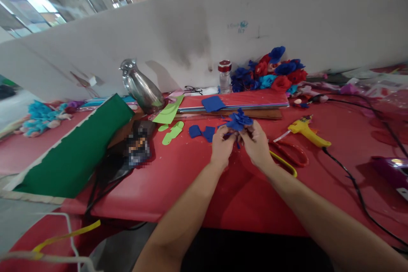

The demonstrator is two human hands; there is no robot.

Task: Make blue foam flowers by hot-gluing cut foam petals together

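Note:
A blue felt flower (238, 120) is held above the red table (178, 187) by both hands together. My left hand (221, 148) pinches its underside from the left, fingers closed. My right hand (256, 144) grips it from the right, fingers curled around the base. Blue felt pieces (201, 131) lie on the table just left of the hands, and another blue piece (213, 103) rests on a stack of coloured sheets (255, 100) behind.
Red-handled scissors (291, 154) and a yellow glue gun (306, 130) with a black cable lie to the right. A pile of red and blue flowers (270, 72), a jar (225, 75), a metal jug (142, 87), light green cutouts (172, 132) and a green felt roll (79, 148) surround the spot.

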